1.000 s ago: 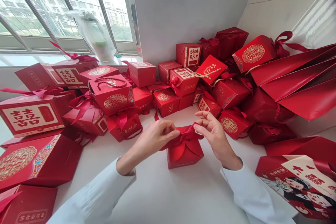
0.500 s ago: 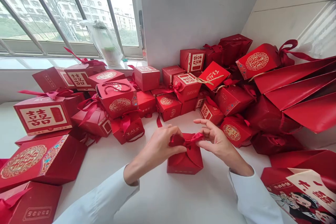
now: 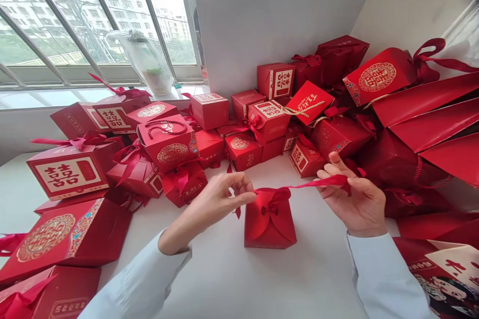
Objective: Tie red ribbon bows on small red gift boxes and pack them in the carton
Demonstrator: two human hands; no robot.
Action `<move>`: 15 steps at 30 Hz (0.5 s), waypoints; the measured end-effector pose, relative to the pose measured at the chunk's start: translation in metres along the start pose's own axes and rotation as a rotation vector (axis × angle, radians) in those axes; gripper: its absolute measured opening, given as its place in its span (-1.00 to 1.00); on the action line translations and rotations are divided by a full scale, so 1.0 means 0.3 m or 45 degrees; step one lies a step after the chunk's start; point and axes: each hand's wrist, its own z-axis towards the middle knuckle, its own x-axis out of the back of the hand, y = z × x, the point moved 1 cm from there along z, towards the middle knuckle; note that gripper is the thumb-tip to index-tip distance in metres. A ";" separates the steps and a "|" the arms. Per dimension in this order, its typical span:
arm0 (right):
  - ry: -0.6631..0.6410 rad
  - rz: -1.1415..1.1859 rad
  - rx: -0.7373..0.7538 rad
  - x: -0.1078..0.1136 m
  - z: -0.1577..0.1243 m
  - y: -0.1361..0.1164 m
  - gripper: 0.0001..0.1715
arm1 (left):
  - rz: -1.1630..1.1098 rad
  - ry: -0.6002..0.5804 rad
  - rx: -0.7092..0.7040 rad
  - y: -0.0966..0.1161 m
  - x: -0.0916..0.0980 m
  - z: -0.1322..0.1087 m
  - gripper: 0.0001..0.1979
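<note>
Head view: red gift box [image 3: 270, 224] sits on the white counter [image 3: 209, 279] right between the hands! Right hand [image 3: 352, 198] grips its ribbon [image 3: 318, 183] stretched taut, left hand [image 3: 213, 204] pinched closed beside the bow [image 3: 272, 198], hold unclear.

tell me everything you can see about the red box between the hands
The small red paper gift box stands upright on a white surface. Its top closes in curved, petal-like flaps gathered under a red ribbon bow. One ribbon end runs out taut to the right hand, and the left hand reaches the bow's left side, where a short tail hangs.
</note>
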 end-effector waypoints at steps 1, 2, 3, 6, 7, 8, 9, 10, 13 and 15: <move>0.007 0.020 0.016 0.002 -0.001 -0.001 -0.68 | -0.053 0.030 0.005 0.004 0.019 -0.006 -0.76; 0.014 0.041 0.030 0.004 -0.002 -0.002 -0.70 | -0.099 0.058 0.007 0.010 0.039 -0.013 -0.75; 0.021 0.060 0.042 0.006 -0.002 -0.002 -0.71 | -0.135 0.062 0.005 0.017 0.059 -0.021 -0.74; 0.041 0.116 0.057 0.011 0.004 0.003 -0.72 | -0.202 -0.102 -0.026 0.046 0.109 -0.050 -0.75; 0.048 0.138 0.054 0.015 0.008 0.007 -0.71 | -0.212 -0.169 -0.040 0.055 0.122 -0.061 -0.75; 0.059 0.157 0.046 0.020 0.013 0.011 -0.70 | -0.198 -0.215 -0.052 0.061 0.133 -0.072 -0.75; 0.074 0.164 0.038 0.026 0.018 0.015 -0.70 | -0.142 -0.232 -0.059 0.064 0.143 -0.082 -0.77; 0.096 0.151 0.033 0.033 0.024 0.019 -0.70 | -0.032 -0.214 -0.060 0.064 0.153 -0.093 -0.79; 0.179 -0.123 0.074 0.054 0.038 0.025 -0.75 | 0.506 -0.088 -0.051 0.050 0.172 -0.121 -0.88; 0.219 -0.455 0.207 0.058 0.038 0.020 -0.78 | 0.756 -0.006 -0.056 0.041 0.167 -0.128 -0.89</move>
